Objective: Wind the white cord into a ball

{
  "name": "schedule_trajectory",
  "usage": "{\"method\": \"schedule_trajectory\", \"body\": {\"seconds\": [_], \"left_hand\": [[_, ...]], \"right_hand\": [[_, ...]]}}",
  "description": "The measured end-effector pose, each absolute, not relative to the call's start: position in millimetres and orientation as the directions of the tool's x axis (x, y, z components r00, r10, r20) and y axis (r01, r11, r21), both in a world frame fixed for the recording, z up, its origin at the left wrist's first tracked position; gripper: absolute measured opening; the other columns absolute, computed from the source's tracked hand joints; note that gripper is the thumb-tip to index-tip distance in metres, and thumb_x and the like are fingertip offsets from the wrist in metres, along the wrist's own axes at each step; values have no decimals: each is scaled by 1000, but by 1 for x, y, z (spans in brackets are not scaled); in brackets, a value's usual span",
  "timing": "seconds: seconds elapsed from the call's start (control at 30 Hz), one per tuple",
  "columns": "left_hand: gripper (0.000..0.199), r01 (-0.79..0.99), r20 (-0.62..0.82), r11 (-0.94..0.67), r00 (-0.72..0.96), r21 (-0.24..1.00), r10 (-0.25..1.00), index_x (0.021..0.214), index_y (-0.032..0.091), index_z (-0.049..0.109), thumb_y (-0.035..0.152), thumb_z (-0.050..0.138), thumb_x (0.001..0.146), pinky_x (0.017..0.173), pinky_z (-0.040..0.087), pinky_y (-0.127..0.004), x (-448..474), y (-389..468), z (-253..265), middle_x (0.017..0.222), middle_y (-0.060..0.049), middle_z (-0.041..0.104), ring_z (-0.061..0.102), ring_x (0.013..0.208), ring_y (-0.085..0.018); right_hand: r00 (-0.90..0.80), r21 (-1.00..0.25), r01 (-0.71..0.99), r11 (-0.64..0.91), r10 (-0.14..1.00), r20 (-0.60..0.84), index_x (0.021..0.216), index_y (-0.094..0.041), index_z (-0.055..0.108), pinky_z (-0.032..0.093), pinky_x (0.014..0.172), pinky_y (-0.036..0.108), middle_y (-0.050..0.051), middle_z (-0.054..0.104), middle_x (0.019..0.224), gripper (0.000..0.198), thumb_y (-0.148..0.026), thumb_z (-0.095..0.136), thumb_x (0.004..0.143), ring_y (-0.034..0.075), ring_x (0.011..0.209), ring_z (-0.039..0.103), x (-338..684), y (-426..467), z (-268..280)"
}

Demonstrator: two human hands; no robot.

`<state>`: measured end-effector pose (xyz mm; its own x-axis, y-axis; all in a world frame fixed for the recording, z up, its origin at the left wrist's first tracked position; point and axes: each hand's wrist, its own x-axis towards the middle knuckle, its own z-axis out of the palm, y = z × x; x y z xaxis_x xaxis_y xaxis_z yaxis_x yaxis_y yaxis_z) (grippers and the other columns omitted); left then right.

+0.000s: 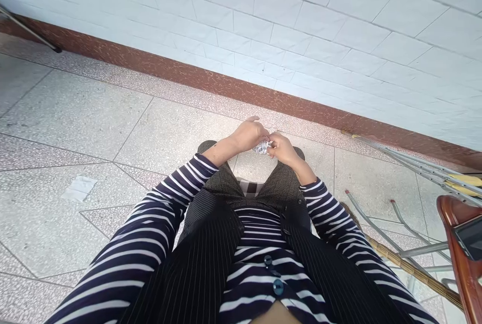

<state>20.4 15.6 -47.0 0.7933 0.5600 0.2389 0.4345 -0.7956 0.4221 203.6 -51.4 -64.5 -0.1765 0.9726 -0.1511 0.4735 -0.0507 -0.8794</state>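
Observation:
A small white bundle that looks like wound cord [261,148] is between my two hands, above the gap between my knees. My left hand [251,134] has its fingers closed at the bundle's upper edge, with the fingertips partly hidden behind the hand. From the other side, my right hand [282,148] pinches the bundle's right end between thumb and fingers. Both hands almost meet at the fingertips. How the strands are wound or tied is too small to make out.
A brown wooden seat [450,243] with a dark phone-like device [470,238] stands at the right. Nearby are metal legs [380,228], a bamboo-like pole [417,266] and a folded metal frame [406,155]. White paper [80,188] lies on the left floor. A tiled wall [263,27] rises ahead.

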Motion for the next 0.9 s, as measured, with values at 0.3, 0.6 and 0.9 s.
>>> {"method": "schedule_trajectory", "body": {"seconds": [0.3, 0.6, 0.9], "left_hand": [[22, 472, 32, -407, 621, 782, 783, 78, 17, 74, 25, 57, 90, 71, 44, -25, 8, 16, -86, 76, -2, 73, 65, 72, -16], [27, 452, 8, -429, 682, 782, 731, 74, 17, 71, 31, 56, 90, 67, 40, -23, 16, 6, -85, 72, 0, 71, 61, 68, -13], [19, 418, 194, -648, 726, 636, 659, 77, 21, 71, 26, 59, 90, 91, 43, -35, 20, 16, -58, 69, -2, 69, 61, 71, -17]], "right_hand": [[-60, -935, -117, -335, 942, -330, 88, -18, 69, 58, 56, 29, 3, 70, 78, 38, -42, 87, 64, 13, 59, 63, 208, -70, -37], [316, -988, 120, -96, 947, -54, 86, -20, 62, 55, 52, 25, 2, 65, 83, 22, -34, 75, 78, 11, 58, 62, 233, -21, -25], [-38, -754, 652, -80, 990, -137, 73, -16, 61, 53, 63, 33, 6, 57, 95, 9, -12, 69, 75, 15, 70, 58, 219, -38, -63]]}}
